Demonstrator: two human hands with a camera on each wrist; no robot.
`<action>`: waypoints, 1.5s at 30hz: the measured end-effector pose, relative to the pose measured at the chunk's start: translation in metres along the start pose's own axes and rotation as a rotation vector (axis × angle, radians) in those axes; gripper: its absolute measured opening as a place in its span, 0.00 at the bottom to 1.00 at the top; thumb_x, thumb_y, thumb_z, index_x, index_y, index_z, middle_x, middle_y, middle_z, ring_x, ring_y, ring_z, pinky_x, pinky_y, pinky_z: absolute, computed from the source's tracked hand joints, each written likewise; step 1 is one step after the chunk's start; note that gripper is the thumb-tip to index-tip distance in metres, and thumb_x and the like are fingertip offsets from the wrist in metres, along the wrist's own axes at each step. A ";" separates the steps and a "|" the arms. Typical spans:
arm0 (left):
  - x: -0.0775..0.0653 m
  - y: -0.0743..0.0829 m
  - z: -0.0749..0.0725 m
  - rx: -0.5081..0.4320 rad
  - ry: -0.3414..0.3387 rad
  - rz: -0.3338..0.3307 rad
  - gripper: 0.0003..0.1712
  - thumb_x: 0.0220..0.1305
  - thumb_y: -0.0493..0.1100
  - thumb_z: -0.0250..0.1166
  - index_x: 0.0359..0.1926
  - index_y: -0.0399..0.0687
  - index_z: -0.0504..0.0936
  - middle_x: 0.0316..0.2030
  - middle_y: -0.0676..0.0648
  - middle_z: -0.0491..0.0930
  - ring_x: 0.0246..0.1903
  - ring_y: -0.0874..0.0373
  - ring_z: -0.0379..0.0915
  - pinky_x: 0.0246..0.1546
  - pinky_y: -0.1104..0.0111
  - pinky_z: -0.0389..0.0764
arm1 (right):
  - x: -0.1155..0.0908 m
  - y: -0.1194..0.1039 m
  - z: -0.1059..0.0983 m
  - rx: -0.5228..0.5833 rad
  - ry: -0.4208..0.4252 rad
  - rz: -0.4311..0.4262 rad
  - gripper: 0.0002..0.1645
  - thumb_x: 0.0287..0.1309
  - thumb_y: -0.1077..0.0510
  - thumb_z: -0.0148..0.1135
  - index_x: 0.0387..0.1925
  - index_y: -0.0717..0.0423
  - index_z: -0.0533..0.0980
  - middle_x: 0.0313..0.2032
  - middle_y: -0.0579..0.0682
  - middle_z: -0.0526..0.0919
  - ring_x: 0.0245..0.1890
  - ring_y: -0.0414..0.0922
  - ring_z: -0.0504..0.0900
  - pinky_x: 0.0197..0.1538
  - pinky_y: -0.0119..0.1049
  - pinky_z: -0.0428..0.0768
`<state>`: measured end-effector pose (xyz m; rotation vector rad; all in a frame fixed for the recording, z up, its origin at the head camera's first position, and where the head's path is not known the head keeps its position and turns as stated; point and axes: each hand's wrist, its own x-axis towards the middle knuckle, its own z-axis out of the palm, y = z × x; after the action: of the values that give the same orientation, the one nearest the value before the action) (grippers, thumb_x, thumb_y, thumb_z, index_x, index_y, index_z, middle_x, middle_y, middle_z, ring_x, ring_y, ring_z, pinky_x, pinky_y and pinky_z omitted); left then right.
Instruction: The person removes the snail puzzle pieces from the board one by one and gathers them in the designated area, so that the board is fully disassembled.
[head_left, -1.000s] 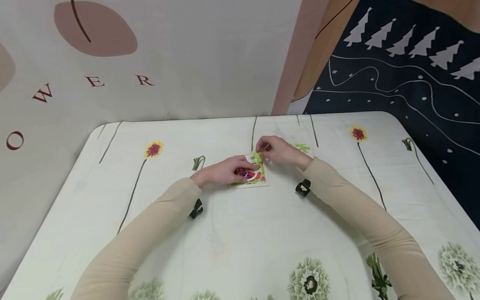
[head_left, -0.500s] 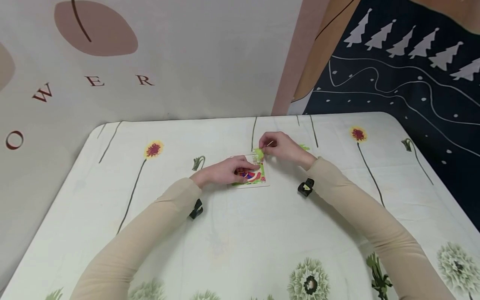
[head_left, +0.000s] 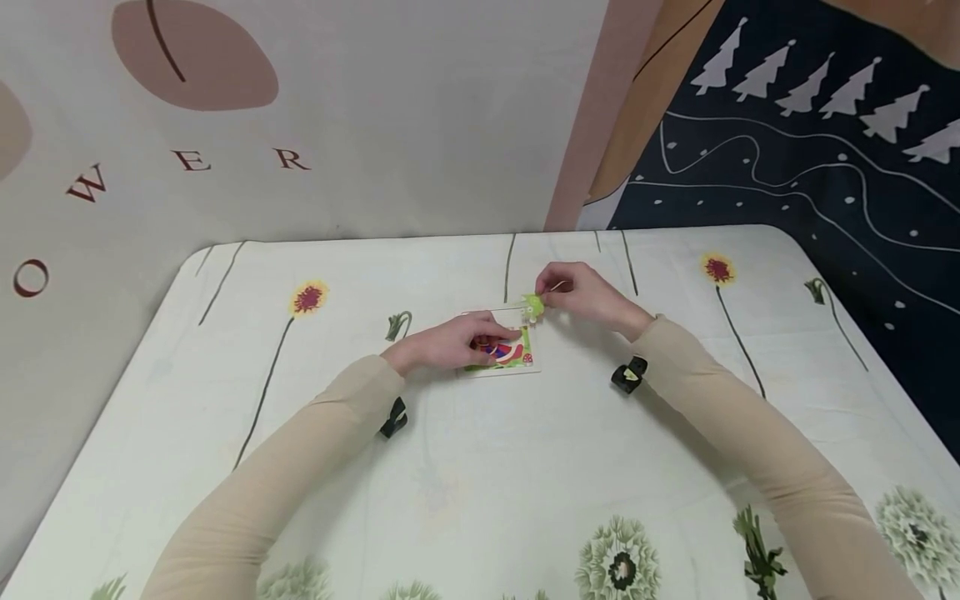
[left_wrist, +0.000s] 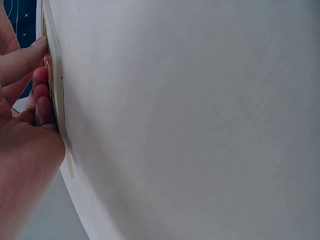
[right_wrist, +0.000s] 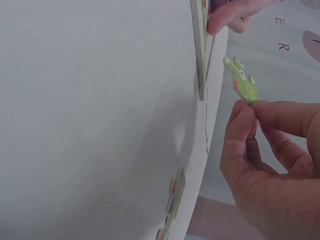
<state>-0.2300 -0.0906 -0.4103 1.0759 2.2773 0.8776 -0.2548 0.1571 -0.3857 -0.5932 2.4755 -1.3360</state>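
Observation:
A jigsaw board (head_left: 510, 317) with a colourful picture lies flat toward the back of the table. Across its left part rests my left hand (head_left: 450, 340), hiding much of the picture; in the left wrist view its fingertips (left_wrist: 37, 47) press the board's face. Between thumb and fingers my right hand (head_left: 583, 292) pinches a small green jigsaw piece (head_left: 533, 308) at its edge. That piece is held up by the board's top right corner, and the right wrist view shows eyes printed on it. Below it, the board's upper strip is pale, without picture.
More jigsaw pieces (right_wrist: 175, 195) lie on the table beneath the right hand, hidden from the head view. A flower-printed cloth (head_left: 450, 467) covers the table. A pale printed wall hanging (head_left: 420, 125) and a dark one (head_left: 787, 167) stand behind.
My right hand has lifted the green piece off the board's top right area and moved it right, turning it slightly. My left hand has stayed put on the board.

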 end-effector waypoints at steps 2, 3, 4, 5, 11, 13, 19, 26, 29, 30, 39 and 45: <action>0.000 0.000 0.000 0.000 0.000 0.000 0.28 0.63 0.35 0.64 0.65 0.42 0.73 0.42 0.47 0.72 0.40 0.55 0.64 0.43 0.67 0.66 | -0.002 0.002 -0.003 0.001 0.006 0.006 0.05 0.62 0.70 0.56 0.39 0.65 0.76 0.42 0.58 0.78 0.45 0.51 0.75 0.56 0.43 0.70; 0.000 -0.001 0.000 -0.001 -0.001 0.000 0.28 0.63 0.35 0.64 0.65 0.42 0.73 0.43 0.47 0.72 0.40 0.55 0.64 0.43 0.67 0.66 | -0.003 0.003 -0.005 -0.001 0.007 0.011 0.05 0.62 0.69 0.56 0.40 0.65 0.76 0.42 0.59 0.78 0.45 0.51 0.74 0.57 0.43 0.70; 0.000 -0.001 0.000 -0.003 -0.002 -0.002 0.28 0.63 0.35 0.64 0.65 0.42 0.73 0.43 0.47 0.72 0.40 0.55 0.64 0.44 0.67 0.66 | -0.004 0.003 -0.007 -0.004 0.008 0.015 0.06 0.63 0.69 0.56 0.40 0.66 0.76 0.43 0.59 0.78 0.46 0.51 0.74 0.57 0.44 0.69; 0.000 -0.001 0.000 -0.004 -0.003 -0.004 0.28 0.63 0.35 0.64 0.65 0.42 0.73 0.43 0.47 0.72 0.41 0.55 0.64 0.44 0.67 0.66 | -0.006 0.004 -0.008 -0.007 0.011 0.023 0.06 0.63 0.68 0.56 0.41 0.65 0.76 0.43 0.59 0.78 0.46 0.51 0.74 0.58 0.44 0.69; 0.000 -0.001 0.000 -0.013 -0.008 -0.015 0.28 0.64 0.36 0.64 0.65 0.42 0.72 0.44 0.47 0.72 0.41 0.54 0.64 0.44 0.67 0.66 | -0.012 0.011 -0.019 -0.025 0.034 0.058 0.07 0.64 0.67 0.56 0.42 0.65 0.76 0.44 0.59 0.77 0.47 0.52 0.73 0.56 0.45 0.69; 0.000 -0.001 0.000 -0.010 -0.008 -0.017 0.28 0.64 0.36 0.64 0.65 0.43 0.72 0.44 0.47 0.72 0.41 0.54 0.64 0.44 0.67 0.66 | -0.013 0.013 -0.022 -0.037 0.038 0.070 0.06 0.64 0.67 0.56 0.42 0.65 0.76 0.44 0.59 0.77 0.47 0.51 0.73 0.56 0.44 0.69; 0.000 -0.002 0.001 -0.008 -0.007 -0.024 0.29 0.64 0.36 0.64 0.66 0.44 0.72 0.45 0.47 0.72 0.42 0.54 0.64 0.44 0.67 0.66 | -0.019 0.020 -0.031 -0.049 0.063 0.103 0.06 0.64 0.67 0.56 0.42 0.65 0.76 0.45 0.58 0.77 0.46 0.52 0.74 0.51 0.42 0.72; 0.000 -0.002 0.001 -0.011 -0.001 -0.015 0.29 0.63 0.35 0.64 0.65 0.43 0.72 0.44 0.47 0.72 0.41 0.55 0.64 0.43 0.67 0.66 | -0.027 0.024 -0.044 -0.055 0.101 0.140 0.07 0.65 0.66 0.56 0.42 0.65 0.76 0.46 0.59 0.77 0.47 0.53 0.76 0.48 0.39 0.72; 0.000 -0.002 0.001 -0.010 0.000 -0.012 0.29 0.63 0.35 0.64 0.65 0.42 0.72 0.44 0.47 0.72 0.41 0.55 0.63 0.43 0.67 0.66 | -0.031 0.026 -0.049 -0.058 0.116 0.137 0.07 0.65 0.66 0.57 0.42 0.66 0.76 0.45 0.59 0.77 0.47 0.52 0.75 0.51 0.42 0.72; 0.000 -0.001 0.001 -0.009 -0.001 -0.013 0.29 0.63 0.35 0.64 0.65 0.42 0.72 0.44 0.47 0.72 0.41 0.55 0.63 0.43 0.67 0.66 | -0.032 0.027 -0.051 -0.059 0.121 0.136 0.07 0.65 0.66 0.57 0.42 0.66 0.76 0.45 0.59 0.77 0.47 0.52 0.75 0.52 0.42 0.71; -0.001 -0.001 0.001 -0.006 0.003 -0.022 0.28 0.64 0.35 0.64 0.65 0.43 0.72 0.44 0.47 0.71 0.41 0.55 0.64 0.44 0.67 0.66 | -0.039 0.039 -0.067 -0.063 0.148 0.153 0.08 0.65 0.67 0.56 0.43 0.68 0.75 0.44 0.60 0.77 0.46 0.51 0.73 0.56 0.43 0.70; -0.001 -0.001 0.001 0.003 0.007 -0.019 0.29 0.63 0.36 0.64 0.65 0.43 0.72 0.43 0.48 0.72 0.40 0.55 0.63 0.44 0.67 0.65 | -0.043 0.044 -0.076 -0.103 0.136 0.181 0.08 0.65 0.67 0.56 0.44 0.68 0.75 0.45 0.61 0.76 0.46 0.52 0.72 0.58 0.48 0.68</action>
<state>-0.2292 -0.0914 -0.4117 1.0529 2.2919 0.8719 -0.2587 0.2542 -0.3800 -0.2995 2.6472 -1.2233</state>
